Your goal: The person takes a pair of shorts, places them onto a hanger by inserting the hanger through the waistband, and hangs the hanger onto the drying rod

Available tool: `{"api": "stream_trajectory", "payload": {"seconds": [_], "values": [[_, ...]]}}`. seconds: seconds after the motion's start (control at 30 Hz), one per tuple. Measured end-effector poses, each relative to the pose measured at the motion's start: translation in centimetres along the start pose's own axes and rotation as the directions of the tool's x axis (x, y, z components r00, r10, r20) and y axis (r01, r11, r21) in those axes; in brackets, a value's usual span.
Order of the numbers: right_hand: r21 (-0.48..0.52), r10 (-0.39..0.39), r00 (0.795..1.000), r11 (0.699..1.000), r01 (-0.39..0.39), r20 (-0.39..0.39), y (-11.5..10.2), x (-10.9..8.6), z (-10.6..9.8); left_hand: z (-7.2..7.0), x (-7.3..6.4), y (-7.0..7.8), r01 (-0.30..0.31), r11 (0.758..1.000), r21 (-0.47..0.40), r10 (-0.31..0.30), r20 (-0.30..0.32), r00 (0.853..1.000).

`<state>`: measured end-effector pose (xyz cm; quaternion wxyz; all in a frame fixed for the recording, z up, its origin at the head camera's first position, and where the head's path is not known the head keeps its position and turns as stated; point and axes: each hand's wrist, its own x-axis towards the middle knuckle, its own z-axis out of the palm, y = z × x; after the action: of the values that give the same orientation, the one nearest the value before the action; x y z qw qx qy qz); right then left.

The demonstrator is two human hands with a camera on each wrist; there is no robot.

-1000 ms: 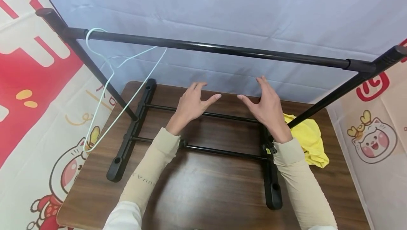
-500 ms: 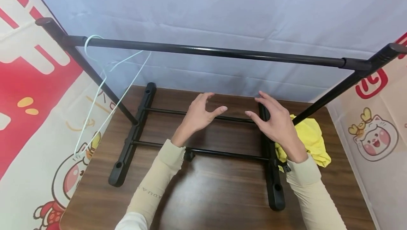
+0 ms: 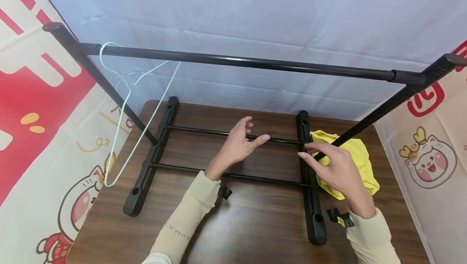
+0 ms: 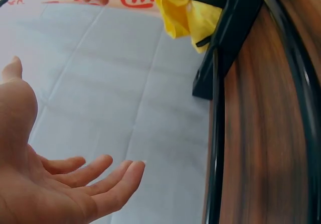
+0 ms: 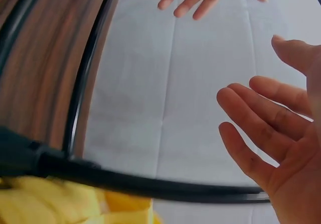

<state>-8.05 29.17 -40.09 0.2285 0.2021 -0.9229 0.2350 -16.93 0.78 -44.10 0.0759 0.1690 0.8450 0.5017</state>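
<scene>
At the left end of the black rack (image 3: pixel 255 62), a pale wire hanger (image 3: pixel 120 119) hung from its top bar (image 3: pixel 328 67). The left hand (image 3: pixel 237 144) hovered above the rack's lower crossbars (image 3: pixel 262 179), thumb wide of its loosely bent fingers, holding nothing. By the rack's right foot (image 3: pixel 313 203), the right hand (image 3: pixel 337 166) was also wide and empty; whether it touched the rack could not be told. Beside that foot, the yellow cloth (image 3: pixel 355 152) lay crumpled on the desk (image 3: pixel 255 227), partly behind the rack's right upright (image 3: pixel 379 112).
</scene>
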Motion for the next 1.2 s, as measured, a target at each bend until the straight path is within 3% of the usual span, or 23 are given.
{"api": "stream_trajectory", "payload": {"seconds": [0.23,0.5,0.67,0.83,1.03,1.2], "values": [[0.063,0.133,0.991,0.989,-0.131,-0.032,1.3,-2.2,-0.7,3.0,-0.5,0.2,0.025,0.999,-0.045,-0.022,0.062,0.998],[0.105,0.237,0.968,0.968,-0.228,-0.081,2.1,-3.6,-1.3,6.6,-2.0,-0.4,0.029,0.997,-0.071,-0.018,0.15,0.988],[0.091,0.36,0.927,0.932,-0.351,-0.105,2.2,-4.7,-1.6,8.3,-2.6,-0.4,0.047,0.989,-0.137,-0.022,0.177,0.984],[0.088,0.414,0.893,0.91,-0.405,-0.175,2.9,-5.6,-1.9,9.8,-2.8,0.1,0.086,0.976,-0.198,-0.054,0.16,0.986],[0.088,0.458,0.849,0.888,-0.451,-0.265,4.3,-6.7,-2.7,11.7,-3.2,1.1,0.21,0.92,-0.33,-0.15,0.2,0.968],[0.084,0.532,0.778,0.839,-0.537,-0.335,5.3,-7.6,-2.9,13.6,-3.7,2.1,0.276,0.884,-0.379,-0.197,0.233,0.952]]}}
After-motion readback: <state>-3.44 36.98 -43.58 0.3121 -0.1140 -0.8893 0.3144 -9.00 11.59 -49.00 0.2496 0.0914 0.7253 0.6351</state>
